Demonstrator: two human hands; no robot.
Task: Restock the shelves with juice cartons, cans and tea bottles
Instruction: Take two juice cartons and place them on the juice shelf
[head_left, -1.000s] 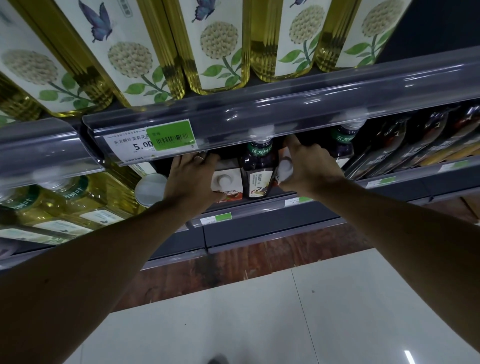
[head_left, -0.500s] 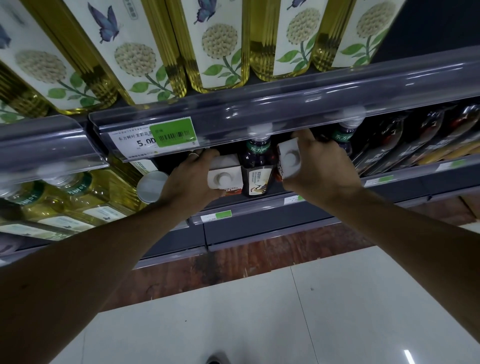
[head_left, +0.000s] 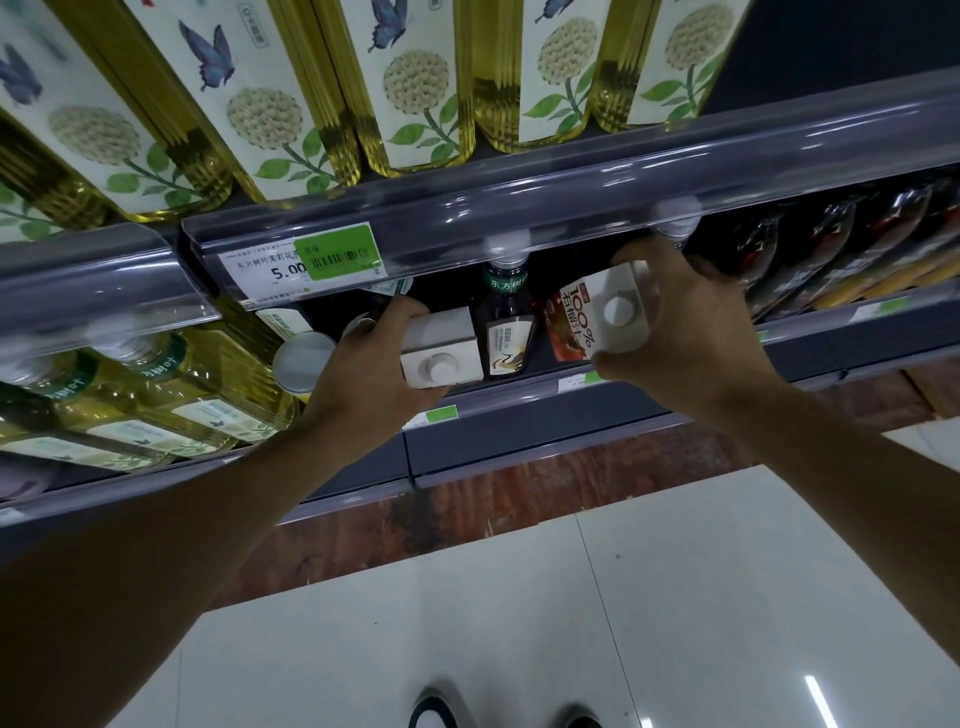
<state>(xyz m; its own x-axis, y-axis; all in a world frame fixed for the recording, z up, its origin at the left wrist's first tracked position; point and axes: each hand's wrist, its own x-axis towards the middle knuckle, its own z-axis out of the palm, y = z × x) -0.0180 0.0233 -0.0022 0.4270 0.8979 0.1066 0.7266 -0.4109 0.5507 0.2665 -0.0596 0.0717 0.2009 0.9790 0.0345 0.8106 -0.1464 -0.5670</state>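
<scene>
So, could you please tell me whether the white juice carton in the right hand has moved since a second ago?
Yes. The white juice carton has come out toward the camera, away from the dark tea bottle standing on the shelf.

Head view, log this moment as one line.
left hand: grips carton | right hand: grips tilted red carton | dark bottle between | stage: cartons at shelf

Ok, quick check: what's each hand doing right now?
Left hand: grips the plain white carton by its top.
Right hand: holds the red-printed juice carton, fingers curled round it.
</scene>
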